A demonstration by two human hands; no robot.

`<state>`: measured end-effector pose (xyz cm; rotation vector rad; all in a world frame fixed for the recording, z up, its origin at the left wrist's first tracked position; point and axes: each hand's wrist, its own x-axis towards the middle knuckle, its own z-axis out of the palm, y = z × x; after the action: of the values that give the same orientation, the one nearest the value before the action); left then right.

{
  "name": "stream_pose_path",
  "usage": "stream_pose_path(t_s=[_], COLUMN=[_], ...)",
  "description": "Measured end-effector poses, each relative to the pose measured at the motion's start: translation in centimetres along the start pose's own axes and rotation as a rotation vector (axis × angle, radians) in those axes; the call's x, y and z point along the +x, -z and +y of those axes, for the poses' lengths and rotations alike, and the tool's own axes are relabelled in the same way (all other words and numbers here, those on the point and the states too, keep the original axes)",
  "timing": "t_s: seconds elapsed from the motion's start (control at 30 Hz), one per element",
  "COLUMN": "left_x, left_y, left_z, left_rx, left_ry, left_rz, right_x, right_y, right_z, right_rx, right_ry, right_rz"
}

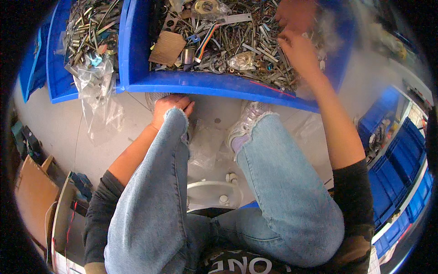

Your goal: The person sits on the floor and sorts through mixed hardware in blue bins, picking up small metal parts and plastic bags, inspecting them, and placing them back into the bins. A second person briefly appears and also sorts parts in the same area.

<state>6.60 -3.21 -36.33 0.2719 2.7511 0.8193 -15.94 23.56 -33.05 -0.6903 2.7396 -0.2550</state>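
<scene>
A large blue plastic bin (191,84) stands before my knees, filled with mixed metal scrap (239,41). My right hand (299,51) reaches over the bin's right side, its fingers bent and blurred. Just beyond it is a blurred reddish-brown shape (296,15); whether my fingers hold it, I cannot tell. My left hand (172,104) is low beside my left knee, under the bin's front wall, partly hidden by the jeans. In the scrap lie a cardboard piece (167,48), a rainbow ribbon cable (207,41), a metal cylinder (188,55) and a flat metal strip (236,18).
A second blue bin (65,97) of metal pieces adjoins on the left, a clear plastic bag (94,78) hanging over its front. Loose clear plastic (205,144) lies on the floor between my feet. Blue crates (397,167) stand at right, brown board (36,191) at left.
</scene>
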Motion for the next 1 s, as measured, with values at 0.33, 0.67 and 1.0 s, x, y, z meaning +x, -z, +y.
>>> stream_pose_path(t_s=[0.33,0.67,1.0], left_x=[0.0,-0.1,-0.9], left_y=[-0.1,-0.1,-0.3], left_z=[-0.1,-0.5,-1.7], left_rx=[-0.009,0.000,0.019], left_ry=[-0.017,-0.036,0.031], left_rz=[0.051,0.132,0.228], right_x=[-2.9,-2.0,-2.3], right_y=[-3.7,-3.4,-1.4], right_z=[-9.3,-5.1,-2.3], right_rx=[0.288,-0.114,-0.057], right_ry=[0.128,-0.105,-0.123], right_rz=[-0.043,-0.196,-0.037])
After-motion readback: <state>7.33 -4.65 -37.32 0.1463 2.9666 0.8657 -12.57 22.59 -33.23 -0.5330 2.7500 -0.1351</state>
